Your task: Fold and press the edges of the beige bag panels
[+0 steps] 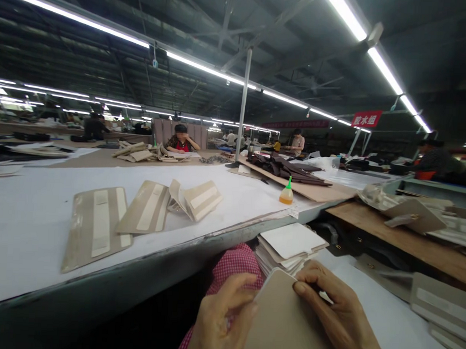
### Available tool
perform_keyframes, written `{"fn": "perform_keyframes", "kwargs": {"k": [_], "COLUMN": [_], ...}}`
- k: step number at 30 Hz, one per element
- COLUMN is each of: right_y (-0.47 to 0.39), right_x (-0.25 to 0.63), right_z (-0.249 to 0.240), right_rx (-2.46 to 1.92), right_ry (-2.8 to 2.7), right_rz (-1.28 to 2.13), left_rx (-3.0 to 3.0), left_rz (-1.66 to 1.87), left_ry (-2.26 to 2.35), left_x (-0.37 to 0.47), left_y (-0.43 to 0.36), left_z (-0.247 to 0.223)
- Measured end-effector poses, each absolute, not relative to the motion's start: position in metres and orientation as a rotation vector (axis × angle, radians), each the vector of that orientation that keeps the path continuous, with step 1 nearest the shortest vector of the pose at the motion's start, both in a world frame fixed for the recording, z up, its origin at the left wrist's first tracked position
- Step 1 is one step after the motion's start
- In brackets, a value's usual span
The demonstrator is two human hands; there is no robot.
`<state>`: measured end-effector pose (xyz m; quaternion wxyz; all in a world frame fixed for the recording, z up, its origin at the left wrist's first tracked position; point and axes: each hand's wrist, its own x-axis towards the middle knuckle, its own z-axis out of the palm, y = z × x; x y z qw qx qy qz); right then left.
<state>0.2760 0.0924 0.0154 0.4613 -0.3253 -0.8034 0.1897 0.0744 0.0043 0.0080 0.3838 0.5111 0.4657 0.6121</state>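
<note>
A beige leather-like panel [284, 321] with rounded corners is held low in front of me, its smooth face toward me. My right hand [333, 302] pinches its upper right edge between thumb and fingers. At the left edge, my left hand [225, 315] has its fingers curled and its thumb against the panel. Just beyond the panel rises a stack of white-faced flat pieces [292, 241]. Pink checked cloth [238, 267] covers my lap behind the left hand. The panel's lower end runs out of view.
On the white-covered table [30, 227] lie beige panels with pale strips [97, 222]. A green-tipped glue bottle [287, 192] stands near dark brown pieces [281, 167]. More beige pieces [416, 213] lie on a board to the right. A co-worker [182, 139] sits across the table.
</note>
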Motion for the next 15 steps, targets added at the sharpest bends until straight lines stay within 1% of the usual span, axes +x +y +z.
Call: {"fn": "perform_keyframes", "kwargs": {"k": [2, 5, 8, 11, 15], "right_y": [0.089, 0.082, 0.078, 0.077, 0.073], "right_x": [0.274, 0.268, 0.264, 0.267, 0.279], "right_z": [0.015, 0.012, 0.008, 0.003, -0.003], "right_rx": [-0.760, -0.700, -0.647, -0.654, -0.688], "right_ry": [-2.039, -2.157, -2.198, -2.182, -2.158], "right_rz": [0.382, 0.306, 0.221, 0.085, 0.037], "left_rx": [1.435, 1.552, 1.539, 1.460, 1.400], "left_rz": [1.500, 1.377, 1.378, 1.364, 1.393], "left_ry": [1.205, 1.384, 1.547, 1.561, 1.508], "left_x": [0.072, 0.072, 0.074, 0.073, 0.064], "left_y": [0.007, 0.014, 0.021, 0.025, 0.022], "left_z": [0.010, 0.008, -0.002, -0.013, -0.017]}}
